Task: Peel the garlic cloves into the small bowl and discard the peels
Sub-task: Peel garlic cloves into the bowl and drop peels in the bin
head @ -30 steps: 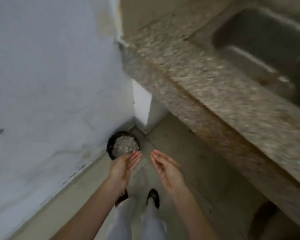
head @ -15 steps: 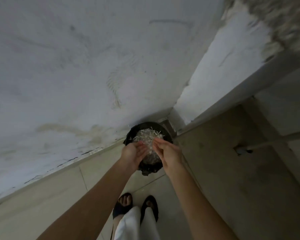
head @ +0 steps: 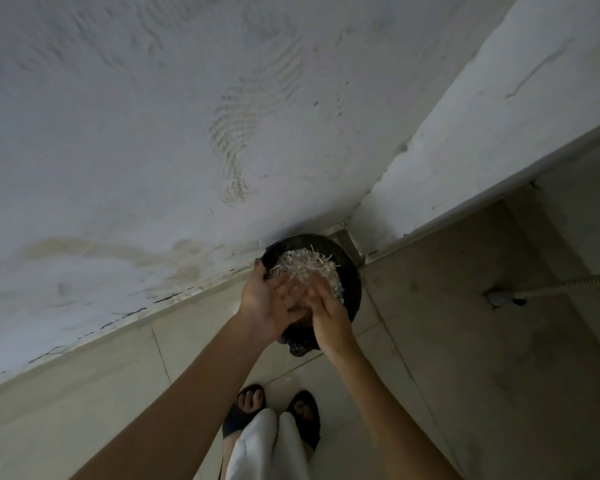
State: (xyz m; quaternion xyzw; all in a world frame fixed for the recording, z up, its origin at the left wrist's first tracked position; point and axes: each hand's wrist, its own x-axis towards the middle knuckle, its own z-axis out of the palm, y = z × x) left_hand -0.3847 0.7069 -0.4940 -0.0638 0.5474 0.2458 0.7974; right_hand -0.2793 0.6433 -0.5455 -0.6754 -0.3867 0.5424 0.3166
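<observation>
Black bin (head: 353,271) walls are seen right under the two hands, which are held close together over its near edge. The left hand (head: 265,303) is turned palm up, with its fingers stretched out flat. The right hand (head: 328,315) is laid against it, side on, with its fingers straight too. The fingertips are blurred where the hands meet, so it cannot be told if any small bits are caught between them. Nothing is seen to be gripped by either hand.

A heap of pale garlic peels (head: 305,265) is piled high in the bin, just past the fingers. The bin is stood on the tiled floor (head: 465,358), pushed into the corner where the white wall (head: 153,133) is met by a second wall. Stains and cracks are seen low on the white wall.

Two feet in dark sandals (head: 310,434) and white trousers (head: 267,448) are seen below the arms. A metal hose (head: 568,284) is seen off to the right, well apart from the bin.
</observation>
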